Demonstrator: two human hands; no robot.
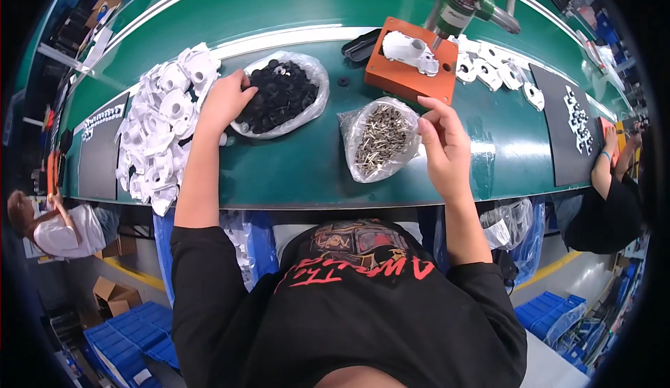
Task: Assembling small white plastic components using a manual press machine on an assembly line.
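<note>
My left hand [225, 99] is at the left rim of a clear plastic bag [317, 74] filled with small black round parts [281, 95]. Its thumb and fingers are slightly apart at the edge of the pile, and nothing shows between them. My right hand [449, 142] is raised beside a second clear bag [351, 131], full of short metal pins [382, 140]. Its thumb and a finger close toward each other; anything pinched there is too small to name. Beyond it, a white moulded part [410, 54] lies on an orange fixture block [401, 81] beneath a green press [464, 1].
White moulded parts [164, 119] are heaped at the left; more white parts [492, 67] lie right of the block. A black tray [361, 45] and a loose black part [343, 81] are near it. Dark mats [551, 123] flank the green bench. Other people work at both sides.
</note>
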